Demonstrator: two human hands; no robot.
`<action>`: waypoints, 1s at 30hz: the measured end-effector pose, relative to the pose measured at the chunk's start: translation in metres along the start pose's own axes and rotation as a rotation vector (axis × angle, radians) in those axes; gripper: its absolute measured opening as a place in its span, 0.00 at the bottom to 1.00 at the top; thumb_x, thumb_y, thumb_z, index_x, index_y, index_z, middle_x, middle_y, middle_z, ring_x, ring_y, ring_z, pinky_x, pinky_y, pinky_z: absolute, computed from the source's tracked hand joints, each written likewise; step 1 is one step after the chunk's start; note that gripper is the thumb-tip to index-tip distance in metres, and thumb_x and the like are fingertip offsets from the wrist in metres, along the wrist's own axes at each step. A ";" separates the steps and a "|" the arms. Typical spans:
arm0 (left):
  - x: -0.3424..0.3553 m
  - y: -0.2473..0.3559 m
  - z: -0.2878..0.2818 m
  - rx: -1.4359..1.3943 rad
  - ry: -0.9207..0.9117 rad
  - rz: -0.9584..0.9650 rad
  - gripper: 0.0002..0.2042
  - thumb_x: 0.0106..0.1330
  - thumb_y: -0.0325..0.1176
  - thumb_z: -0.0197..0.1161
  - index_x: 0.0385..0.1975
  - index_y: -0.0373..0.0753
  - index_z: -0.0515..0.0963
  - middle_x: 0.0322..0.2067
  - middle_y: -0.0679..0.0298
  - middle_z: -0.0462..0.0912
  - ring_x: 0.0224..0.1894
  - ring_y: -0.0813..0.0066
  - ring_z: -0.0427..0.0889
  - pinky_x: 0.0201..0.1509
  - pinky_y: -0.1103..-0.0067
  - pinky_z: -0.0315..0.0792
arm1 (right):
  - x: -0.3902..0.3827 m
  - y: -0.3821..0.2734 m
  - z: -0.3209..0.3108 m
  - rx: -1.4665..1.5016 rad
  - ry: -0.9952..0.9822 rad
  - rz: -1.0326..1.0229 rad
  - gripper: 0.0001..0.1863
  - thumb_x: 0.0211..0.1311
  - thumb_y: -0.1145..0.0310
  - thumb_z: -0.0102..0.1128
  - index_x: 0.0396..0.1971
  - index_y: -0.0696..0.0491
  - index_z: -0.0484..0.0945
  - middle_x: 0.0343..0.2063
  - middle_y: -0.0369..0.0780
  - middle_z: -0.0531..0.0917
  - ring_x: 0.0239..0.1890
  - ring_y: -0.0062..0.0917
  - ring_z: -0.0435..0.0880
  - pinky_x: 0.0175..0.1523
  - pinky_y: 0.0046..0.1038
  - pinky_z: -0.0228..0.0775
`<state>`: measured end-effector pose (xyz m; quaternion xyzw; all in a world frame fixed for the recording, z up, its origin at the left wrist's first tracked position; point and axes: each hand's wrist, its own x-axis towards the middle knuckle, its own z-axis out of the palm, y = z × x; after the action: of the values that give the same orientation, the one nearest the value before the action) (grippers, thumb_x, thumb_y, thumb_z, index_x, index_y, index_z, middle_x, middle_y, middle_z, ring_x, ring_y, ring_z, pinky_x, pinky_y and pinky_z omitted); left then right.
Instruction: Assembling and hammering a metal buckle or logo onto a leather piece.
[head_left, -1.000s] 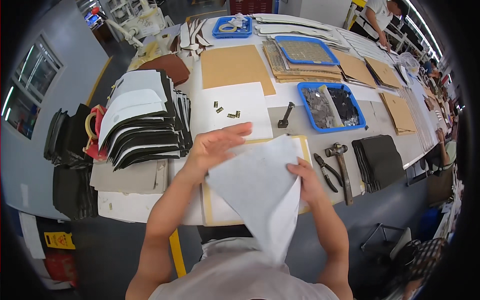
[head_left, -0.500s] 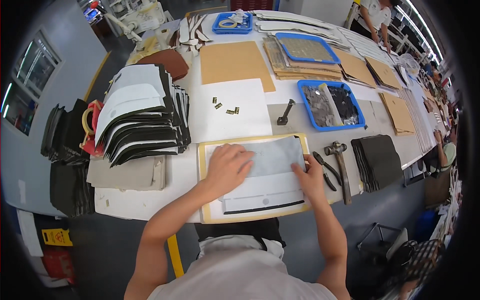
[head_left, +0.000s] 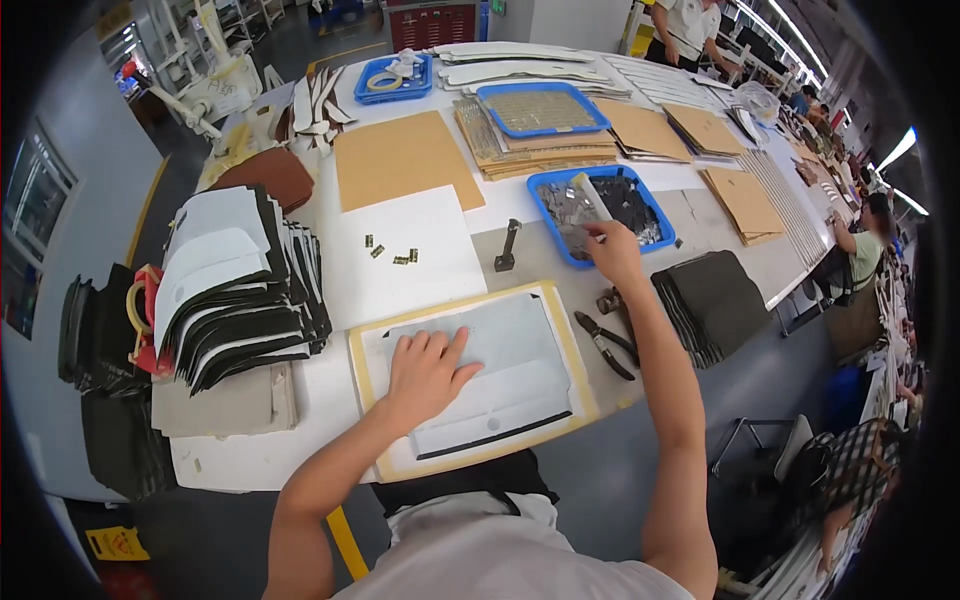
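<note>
My left hand (head_left: 430,372) rests with fingers apart on a pale grey sheet (head_left: 515,355) with a dark lower edge, lying on a yellow-bordered board (head_left: 582,398). My right hand (head_left: 615,250) reaches into a blue tray (head_left: 660,222) of small grey (head_left: 568,210) and black pieces (head_left: 625,200), fingertips closed at the grey ones; what they hold is too small to make out. Beside the board lie black-handled pliers (head_left: 605,345) and a hammer (head_left: 609,298), partly hidden by my right forearm. A dark metal tool (head_left: 507,250) stands upright behind the board.
Stacked white-and-black pieces (head_left: 225,280) stand left; dark pieces (head_left: 710,300) lie right. Several small brass-coloured parts (head_left: 400,260) sit on white paper (head_left: 420,220). Behind are kraft sheets (head_left: 390,155) and more blue trays (head_left: 535,110). Co-workers (head_left: 685,30) are at the back and along the right (head_left: 865,250).
The sheet I held up now lies flat on the board under my left hand. My right hand has left its edge and moved up to the blue tray. The view has shifted slightly.
</note>
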<state>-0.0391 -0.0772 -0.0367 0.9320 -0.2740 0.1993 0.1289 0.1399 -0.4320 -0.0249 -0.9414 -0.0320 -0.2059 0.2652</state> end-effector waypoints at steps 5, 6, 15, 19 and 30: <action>0.004 0.001 -0.009 -0.046 -0.045 -0.015 0.27 0.66 0.54 0.66 0.60 0.46 0.81 0.30 0.66 0.69 0.35 0.67 0.67 0.43 0.70 0.60 | 0.040 -0.006 0.019 -0.048 -0.166 0.088 0.19 0.56 0.63 0.67 0.49 0.46 0.89 0.43 0.46 0.87 0.48 0.44 0.86 0.55 0.40 0.79; 0.004 -0.002 -0.009 -0.060 -0.069 -0.016 0.27 0.66 0.54 0.66 0.60 0.47 0.81 0.30 0.66 0.69 0.35 0.67 0.66 0.43 0.70 0.60 | 0.046 -0.010 0.023 -0.097 -0.165 0.091 0.19 0.56 0.63 0.67 0.49 0.44 0.89 0.46 0.46 0.86 0.50 0.44 0.86 0.56 0.40 0.78; 0.005 0.000 -0.008 -0.026 0.004 0.010 0.28 0.66 0.57 0.65 0.61 0.47 0.80 0.32 0.65 0.71 0.36 0.66 0.68 0.42 0.70 0.61 | 0.064 -0.019 0.036 -0.236 -0.195 -0.232 0.14 0.60 0.60 0.66 0.46 0.42 0.90 0.47 0.42 0.85 0.50 0.40 0.85 0.55 0.40 0.79; -0.001 0.001 0.000 -0.076 -0.030 -0.014 0.30 0.66 0.58 0.65 0.64 0.49 0.78 0.33 0.63 0.70 0.38 0.64 0.68 0.43 0.69 0.61 | 0.061 -0.017 0.042 -0.223 -0.140 -0.344 0.12 0.62 0.63 0.64 0.42 0.47 0.90 0.43 0.40 0.85 0.48 0.39 0.85 0.52 0.40 0.79; 0.005 -0.004 -0.004 -0.147 -0.037 -0.044 0.31 0.65 0.58 0.66 0.63 0.45 0.79 0.33 0.64 0.71 0.39 0.65 0.69 0.42 0.69 0.62 | 0.062 -0.008 0.036 0.409 0.100 0.326 0.11 0.65 0.72 0.64 0.45 0.60 0.86 0.39 0.46 0.90 0.34 0.27 0.90 0.42 0.27 0.82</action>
<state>-0.0340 -0.0747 -0.0320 0.9293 -0.2697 0.1585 0.1964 0.2082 -0.4097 -0.0234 -0.8496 0.0925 -0.1959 0.4809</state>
